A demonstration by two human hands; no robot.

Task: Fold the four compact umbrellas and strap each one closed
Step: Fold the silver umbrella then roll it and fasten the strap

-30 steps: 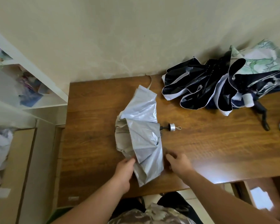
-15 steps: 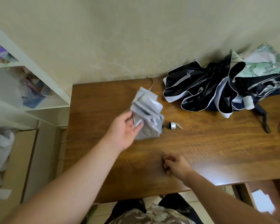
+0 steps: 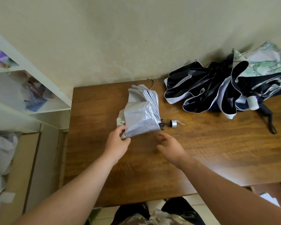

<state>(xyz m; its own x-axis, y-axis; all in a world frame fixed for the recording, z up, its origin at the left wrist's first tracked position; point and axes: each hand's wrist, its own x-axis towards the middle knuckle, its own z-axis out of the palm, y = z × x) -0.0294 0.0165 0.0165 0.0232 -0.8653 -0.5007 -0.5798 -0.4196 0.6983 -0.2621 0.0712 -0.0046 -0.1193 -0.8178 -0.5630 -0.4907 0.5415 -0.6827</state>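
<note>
A silver compact umbrella lies on the wooden table, its canopy gathered into pleats, its silver cap pointing right. My left hand pinches the canopy's near left corner. My right hand hovers just below the canopy, fingers loosely spread, holding nothing. A heap of unfolded umbrellas sits at the back right: a black one with white trim and a green-and-white patterned one on top.
A black umbrella handle with a wrist loop sticks out of the heap toward the table's right edge. White shelves with clutter stand to the left. The wall runs along the table's back edge.
My left hand swept the silver canopy up and across, bunching its panels into pleats, then came back to its near corner. My right hand opened from a curl and rose toward the canopy.
</note>
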